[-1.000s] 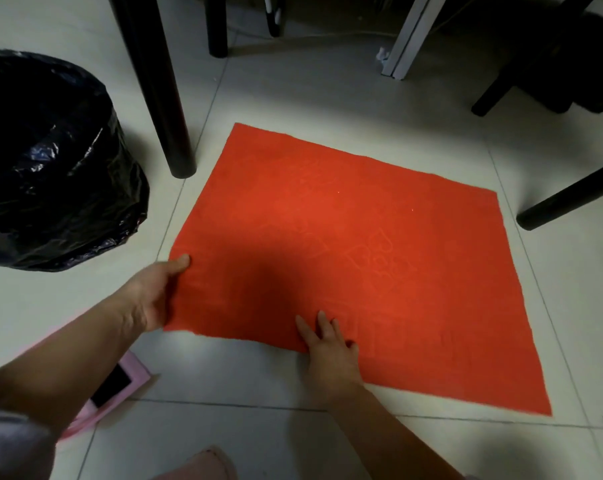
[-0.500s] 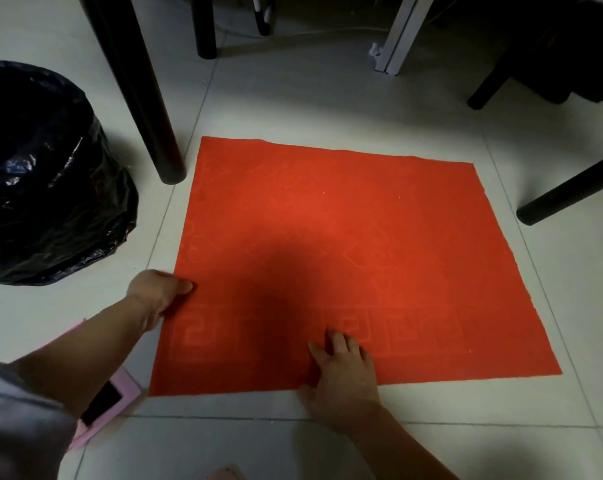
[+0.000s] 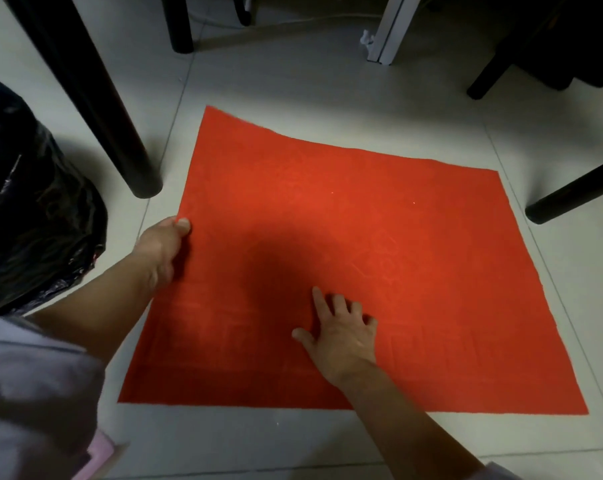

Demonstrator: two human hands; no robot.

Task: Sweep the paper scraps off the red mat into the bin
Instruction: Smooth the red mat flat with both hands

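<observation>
We see the flat red rectangular mat (image 3: 379,237) lying on the pale tiled floor (image 3: 327,91). Our left hand (image 3: 161,244) pinches its left edge; our right hand (image 3: 341,330) presses on it, fingers spread. The black bag-lined bin (image 3: 33,209) stands left, apart.

the bin (image 3: 33,209) is cut off by the left edge, its opening out of view. the left hand (image 3: 161,249) has its fingers tucked under the mat (image 3: 327,220) edge, only the thumb showing. two pale specks on the mat are too small to identify. a pink object (image 3: 97,459) is mostly hidden behind the sleeve (image 3: 33,393).
</observation>
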